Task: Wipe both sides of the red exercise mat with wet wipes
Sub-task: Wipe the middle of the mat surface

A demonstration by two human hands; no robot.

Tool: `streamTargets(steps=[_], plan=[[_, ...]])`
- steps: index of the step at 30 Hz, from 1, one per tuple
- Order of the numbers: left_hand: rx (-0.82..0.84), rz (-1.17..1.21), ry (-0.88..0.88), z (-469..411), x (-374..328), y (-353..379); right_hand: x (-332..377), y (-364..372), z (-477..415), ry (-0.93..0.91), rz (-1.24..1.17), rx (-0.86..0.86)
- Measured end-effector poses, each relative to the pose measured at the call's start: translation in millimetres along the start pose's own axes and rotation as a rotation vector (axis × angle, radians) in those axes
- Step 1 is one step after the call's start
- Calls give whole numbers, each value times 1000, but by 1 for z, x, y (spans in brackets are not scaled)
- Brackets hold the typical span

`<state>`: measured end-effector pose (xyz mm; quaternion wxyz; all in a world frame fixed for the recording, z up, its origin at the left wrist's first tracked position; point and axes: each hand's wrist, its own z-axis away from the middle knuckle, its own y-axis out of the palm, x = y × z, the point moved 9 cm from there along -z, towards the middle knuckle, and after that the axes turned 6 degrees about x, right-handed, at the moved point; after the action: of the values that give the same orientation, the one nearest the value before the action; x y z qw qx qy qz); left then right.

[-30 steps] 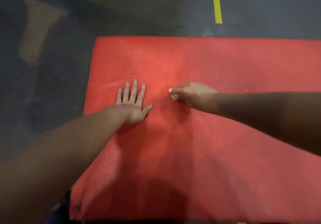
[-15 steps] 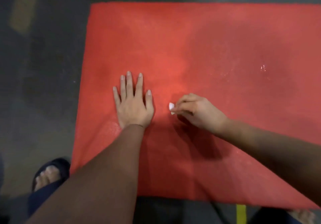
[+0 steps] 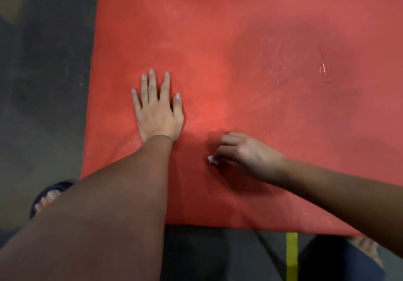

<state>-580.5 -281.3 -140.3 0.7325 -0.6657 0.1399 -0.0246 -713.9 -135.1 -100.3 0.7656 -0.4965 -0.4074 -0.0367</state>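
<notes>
Right hand [image 3: 246,156] nearer, pinching crumpled wipe [image 3: 212,159]; left hand [image 3: 157,115] flat on red mat [image 3: 239,30].

The floor [image 3: 43,84] was dark grey, with some duller patches. A strip of yellow tape [image 3: 291,252] lay on it near the bottom edge. At lower left a dark sandal [image 3: 58,186] showed, with toes [image 3: 46,200] in it. At lower right another foot [image 3: 368,250] was partly seen.
</notes>
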Motion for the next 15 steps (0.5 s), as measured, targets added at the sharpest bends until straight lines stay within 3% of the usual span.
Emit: streamTargets(steps=[5,11,13,15], plan=[[-5,11,-1,0,0,-2,-40,-36,1,279,48,-275],[-14,34,-6,0,0,-4,49,43,22,-2,-111,-5],[-6,24,-1,0,-1,-5,49,41,14,-15,-54,-68],[2,13,0,1,0,-5,26,23,7,100,-23,-206]])
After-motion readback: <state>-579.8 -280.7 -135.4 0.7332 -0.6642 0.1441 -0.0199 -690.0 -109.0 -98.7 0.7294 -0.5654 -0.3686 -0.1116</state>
